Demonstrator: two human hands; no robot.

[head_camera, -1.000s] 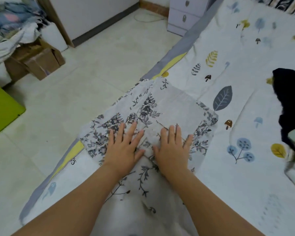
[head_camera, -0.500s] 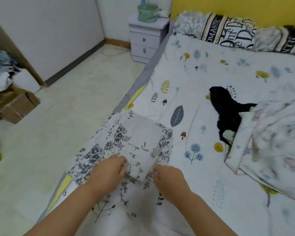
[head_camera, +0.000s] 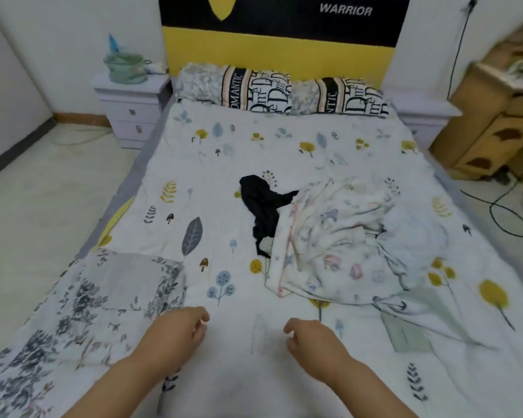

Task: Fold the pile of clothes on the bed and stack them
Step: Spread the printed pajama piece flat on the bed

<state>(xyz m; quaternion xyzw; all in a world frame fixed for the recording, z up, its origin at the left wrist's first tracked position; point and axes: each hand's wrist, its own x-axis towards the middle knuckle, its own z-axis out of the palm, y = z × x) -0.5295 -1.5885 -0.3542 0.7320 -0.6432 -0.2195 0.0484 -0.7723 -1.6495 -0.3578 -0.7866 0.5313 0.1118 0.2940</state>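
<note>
left hand [head_camera: 175,333], right hand [head_camera: 313,337], loosely curled, empty

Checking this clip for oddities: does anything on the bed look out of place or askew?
Nothing damaged or spilled. The black garment and pastel garment lie crumpled mid-bed, still unfolded; the folded floral piece sits at the bed's left edge. Both hands are empty.

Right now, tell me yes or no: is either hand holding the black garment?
No. The black garment lies mid-bed, partly under the pale printed cloth, while the left hand and right hand hover empty nearer the camera.
</note>
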